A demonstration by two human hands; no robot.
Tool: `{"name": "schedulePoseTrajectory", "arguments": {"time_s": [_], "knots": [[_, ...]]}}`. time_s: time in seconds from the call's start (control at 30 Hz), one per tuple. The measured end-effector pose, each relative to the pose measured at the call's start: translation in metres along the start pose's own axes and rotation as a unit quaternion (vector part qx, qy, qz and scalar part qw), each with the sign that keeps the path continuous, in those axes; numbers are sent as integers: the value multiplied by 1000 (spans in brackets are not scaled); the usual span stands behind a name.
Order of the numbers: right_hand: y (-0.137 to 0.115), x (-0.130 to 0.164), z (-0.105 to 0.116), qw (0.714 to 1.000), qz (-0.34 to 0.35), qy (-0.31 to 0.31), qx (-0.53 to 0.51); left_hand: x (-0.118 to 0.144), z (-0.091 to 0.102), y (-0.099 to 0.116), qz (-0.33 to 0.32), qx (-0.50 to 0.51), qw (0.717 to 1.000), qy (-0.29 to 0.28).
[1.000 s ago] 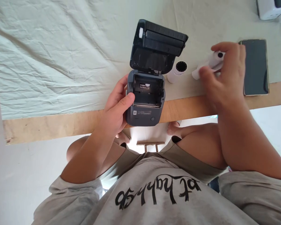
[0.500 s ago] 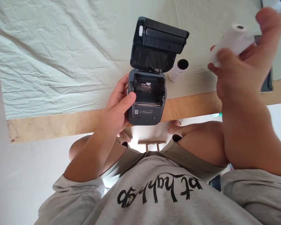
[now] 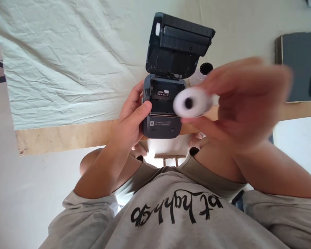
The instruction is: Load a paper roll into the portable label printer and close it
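Note:
My left hand [image 3: 133,116] grips the left side of a dark grey label printer [image 3: 160,128], thumb on its upper rim. The printer's black lid [image 3: 180,43] stands swung open away from me, and its bay, with a small printed sticker inside, holds no roll. In my right hand [image 3: 246,103], blurred by motion, is a white paper roll [image 3: 182,109], pinched between thumb and fingers. Its end with the dark core hole faces me, just right of the bay and overlapping its right edge in view. I cannot tell whether roll and printer touch.
Behind my right hand a white cylinder [image 3: 195,77] with a dark dotted top stands on the pale green cloth [image 3: 75,69]. A dark-screened phone or tablet [image 3: 299,65] lies at the right. The table's wooden front edge [image 3: 67,136] runs close to my knees.
My right hand has swung left and toward me with the paper roll, from the far right to the printer's side. The roll's end has turned to face me. My left hand still holds the printer.

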State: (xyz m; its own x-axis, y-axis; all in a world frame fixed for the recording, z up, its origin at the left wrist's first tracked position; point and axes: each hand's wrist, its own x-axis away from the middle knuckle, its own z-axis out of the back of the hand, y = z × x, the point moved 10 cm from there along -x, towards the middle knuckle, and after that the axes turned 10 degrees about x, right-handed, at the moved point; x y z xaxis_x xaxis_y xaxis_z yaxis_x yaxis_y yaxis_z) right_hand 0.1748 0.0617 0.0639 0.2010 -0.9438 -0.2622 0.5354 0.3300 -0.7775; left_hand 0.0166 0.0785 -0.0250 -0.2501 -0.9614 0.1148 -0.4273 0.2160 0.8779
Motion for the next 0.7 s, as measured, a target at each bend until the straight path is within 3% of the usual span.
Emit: {"name": "schedulePoseTrajectory", "arguments": {"time_s": [0.07,0.13,0.3,0.5,0.7], "knots": [[-24,-2,-11,992,98,19,74,1,0,2,-12,-4,1000,4],[-34,-5,-17,973,148,52,167,2,-1,5,-21,-2,1000,-2],[-26,-14,-31,958,133,32,251,4,-5,2,-6,-2,1000,-23],[-24,-12,-26,966,111,46,230,7,-4,0,2,17,1000,-23],[-15,-11,-9,996,45,67,29,10,-3,-2,14,13,1000,-21]]}}
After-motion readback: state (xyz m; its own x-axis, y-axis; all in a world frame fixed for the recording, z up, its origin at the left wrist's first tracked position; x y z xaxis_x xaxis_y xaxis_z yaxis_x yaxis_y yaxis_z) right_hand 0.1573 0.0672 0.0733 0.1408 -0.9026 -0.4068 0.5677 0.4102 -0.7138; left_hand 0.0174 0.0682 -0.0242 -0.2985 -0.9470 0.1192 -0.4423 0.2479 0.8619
